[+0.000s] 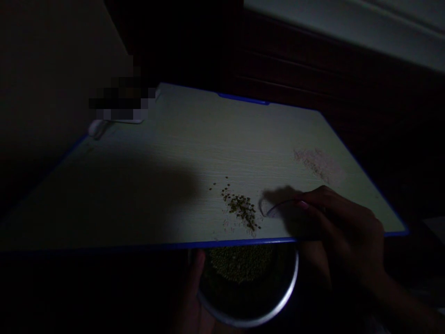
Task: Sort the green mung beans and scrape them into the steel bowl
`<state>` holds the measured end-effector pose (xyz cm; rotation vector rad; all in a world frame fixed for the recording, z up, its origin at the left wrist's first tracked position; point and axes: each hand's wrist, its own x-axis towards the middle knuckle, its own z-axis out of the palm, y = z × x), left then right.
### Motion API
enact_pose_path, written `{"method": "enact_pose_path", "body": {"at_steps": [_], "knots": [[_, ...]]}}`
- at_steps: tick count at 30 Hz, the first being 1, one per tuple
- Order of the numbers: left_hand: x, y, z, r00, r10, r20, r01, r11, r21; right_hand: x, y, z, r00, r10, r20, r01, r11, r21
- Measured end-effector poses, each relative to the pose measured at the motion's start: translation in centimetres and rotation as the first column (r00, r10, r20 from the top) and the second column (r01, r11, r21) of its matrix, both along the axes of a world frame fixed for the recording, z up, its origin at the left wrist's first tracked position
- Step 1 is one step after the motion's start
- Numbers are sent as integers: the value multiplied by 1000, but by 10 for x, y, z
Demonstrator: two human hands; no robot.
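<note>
In the dim head view, my right hand point(347, 227) is over the right front of a low table point(167, 139). Pinched in its fingers is a thin curved spoon point(278, 205), its tip at the tabletop. Just left of that tip lies a loose heap of small green beans point(241, 208) with pale bits scattered round it. Below the table's front edge my left hand point(196, 297) grips the left side of a round metal bowl point(278, 306), which holds many green beans point(239, 264). The table hides the bowl's far rim.
A pale, crumbly pile point(321, 164) lies on the table's right side. At the far left corner is a white object point(97, 127), partly blurred out. A blue rim point(243, 242) edges the table, and a pale ledge point(347, 30) runs across the upper right.
</note>
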<state>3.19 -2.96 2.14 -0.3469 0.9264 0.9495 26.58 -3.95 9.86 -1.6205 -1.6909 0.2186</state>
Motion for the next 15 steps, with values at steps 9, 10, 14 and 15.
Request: {"method": "enact_pose_path", "body": {"at_steps": [9,10,14,15], "knots": [[-8,-5,-5,996,-92,1,91,987,133,-3,3,4,984,179,-26,-178,984,21],[-9,-6,-7,993,-115,9,112,984,141,-2,1,3,985,169,-36,-168,985,24],[-5,-4,-8,996,-78,-46,83,991,105,0,-2,0,985,164,-47,-164,986,9],[-4,-4,-7,996,-70,-58,75,993,93,1,-3,0,984,170,-47,-170,985,-3]]}}
